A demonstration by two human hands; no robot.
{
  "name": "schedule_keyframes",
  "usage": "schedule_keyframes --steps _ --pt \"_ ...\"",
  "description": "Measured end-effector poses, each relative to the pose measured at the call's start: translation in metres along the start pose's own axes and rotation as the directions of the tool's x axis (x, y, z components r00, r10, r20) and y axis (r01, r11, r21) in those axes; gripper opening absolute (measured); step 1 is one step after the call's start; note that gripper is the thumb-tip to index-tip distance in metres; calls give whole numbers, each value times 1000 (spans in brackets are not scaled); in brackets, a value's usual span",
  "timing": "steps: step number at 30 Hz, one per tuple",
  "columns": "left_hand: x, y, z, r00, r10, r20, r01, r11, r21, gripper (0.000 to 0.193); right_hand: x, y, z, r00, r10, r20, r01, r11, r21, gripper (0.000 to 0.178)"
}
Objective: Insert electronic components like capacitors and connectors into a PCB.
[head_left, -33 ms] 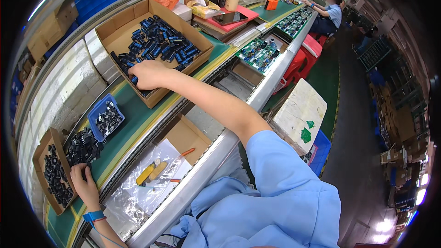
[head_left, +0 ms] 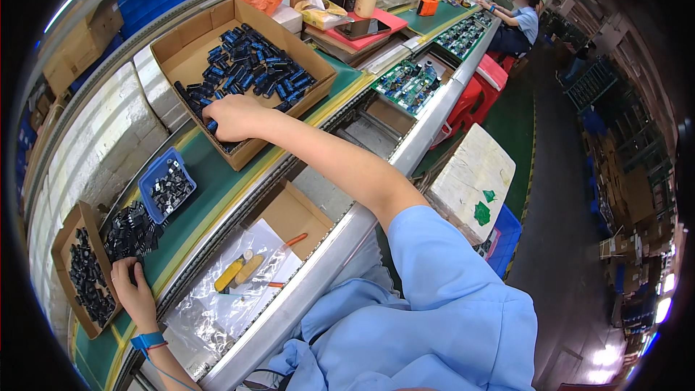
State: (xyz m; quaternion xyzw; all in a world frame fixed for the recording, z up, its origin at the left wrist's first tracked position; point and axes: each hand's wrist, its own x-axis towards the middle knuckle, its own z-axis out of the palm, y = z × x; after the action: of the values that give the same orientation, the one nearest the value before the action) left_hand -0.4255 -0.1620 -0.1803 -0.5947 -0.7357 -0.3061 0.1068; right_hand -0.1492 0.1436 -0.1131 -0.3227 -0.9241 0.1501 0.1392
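Shiny cylinders, dark blue and black, jumbled in cardboard box

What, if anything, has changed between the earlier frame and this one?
Nothing has visibly moved, and nothing was visibly taken hold of or let go. The right hand is still in the large cardboard tray among the blue cylindrical parts; the left hand is still by the loose black parts.
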Motion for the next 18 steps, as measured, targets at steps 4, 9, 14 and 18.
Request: schedule_keyframes --steps 4,9,14,18 --pt "0 0 0 1000 -7 2 7 1000 -9 6 1 1 1 1000 -3 -5 3 1000 3 34" --pt "0 0 0 1000 -10 4 10 1000 -8 6 0 2 1 1000 -9 -14 9 1000 5 34" --pt "-1 -1 0 1000 -11 -3 11 1000 -1 6 -2 -3 -1 1000 11 -11 -11 1000 21 33" --pt "0 -2 1 1000 -14 6 14 1000 -1 6 1 2 2 1000 10 -17 -10 1000 19 33"
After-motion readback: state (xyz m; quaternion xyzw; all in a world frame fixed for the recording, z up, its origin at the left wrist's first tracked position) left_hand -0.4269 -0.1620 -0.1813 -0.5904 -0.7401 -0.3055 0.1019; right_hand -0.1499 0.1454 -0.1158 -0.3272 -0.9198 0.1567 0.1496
